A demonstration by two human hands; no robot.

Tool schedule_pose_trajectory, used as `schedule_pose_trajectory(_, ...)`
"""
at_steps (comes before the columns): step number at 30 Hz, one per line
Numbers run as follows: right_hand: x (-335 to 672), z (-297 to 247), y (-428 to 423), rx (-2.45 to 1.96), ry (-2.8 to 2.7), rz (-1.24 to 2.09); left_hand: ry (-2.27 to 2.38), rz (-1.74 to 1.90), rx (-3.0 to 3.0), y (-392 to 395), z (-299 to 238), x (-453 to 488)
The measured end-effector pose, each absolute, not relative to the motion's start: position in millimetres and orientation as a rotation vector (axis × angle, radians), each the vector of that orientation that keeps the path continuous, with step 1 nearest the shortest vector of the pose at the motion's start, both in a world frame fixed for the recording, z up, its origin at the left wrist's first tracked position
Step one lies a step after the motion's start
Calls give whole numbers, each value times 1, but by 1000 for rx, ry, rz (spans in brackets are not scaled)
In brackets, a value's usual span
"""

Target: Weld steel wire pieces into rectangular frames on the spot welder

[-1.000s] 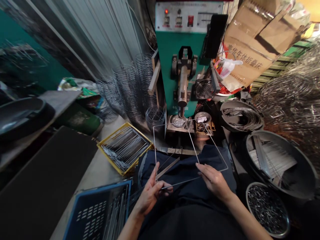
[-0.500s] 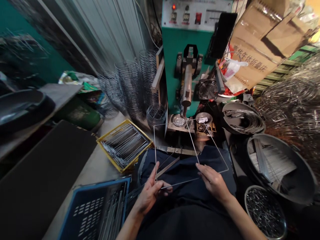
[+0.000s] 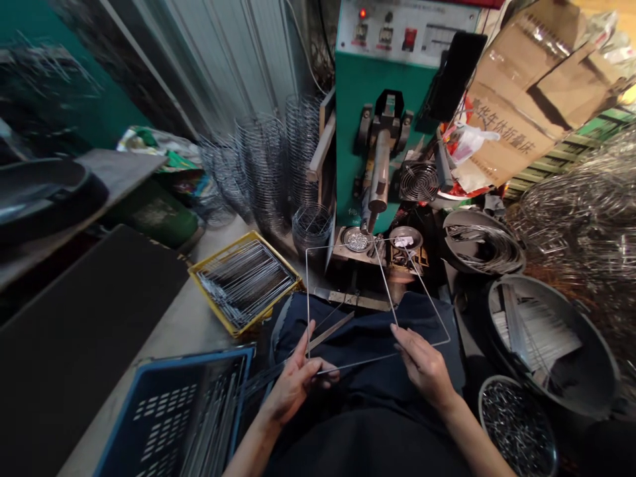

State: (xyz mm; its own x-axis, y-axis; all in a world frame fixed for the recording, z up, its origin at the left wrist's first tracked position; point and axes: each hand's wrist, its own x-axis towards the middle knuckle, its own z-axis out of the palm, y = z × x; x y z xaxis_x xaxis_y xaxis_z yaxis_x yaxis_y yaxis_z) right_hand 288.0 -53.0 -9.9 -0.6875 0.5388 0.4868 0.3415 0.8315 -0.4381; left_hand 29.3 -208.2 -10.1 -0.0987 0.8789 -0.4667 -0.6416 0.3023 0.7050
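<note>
"Where is the frame (image 3: pixel 308 298) held?"

"Over the lap (image 3: pixel 358 404), its far edge carried up to the machine (image 3: pixel 352 93), close under the electrode (image 3: pixel 366 222)."

"And how is it gripped?"

"At the near left corner it is grasped by the left hand (image 3: pixel 297 383), with the forefinger laid up the left side. The near end of the rod (image 3: pixel 386 285) is pinched in the fingertips of the right hand (image 3: pixel 426 366)."

"Which way is it pointed?"

"Its sides are directed away from the body, toward the machine; the near edge is slanted up to the right. The rod's long axis is run forward and a little leftward. Which sides of the frame are longer cannot be judged, since it is seen at a slant."

"What is hidden?"

"The near left corner is partly covered by the left hand, and part of the near edge is blocked by the right. Whether the far edge is touched by the electrode cannot be made out. The machine is cut off at the top, and the blue crate (image 3: pixel 199 358) at the bottom."
</note>
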Motion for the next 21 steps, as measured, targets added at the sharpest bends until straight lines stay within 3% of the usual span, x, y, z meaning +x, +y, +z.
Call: schedule_pose_trajectory(21, 288, 0, -54, -656, -2432, 403, 984, 1346, 267, -213, -21, 33)
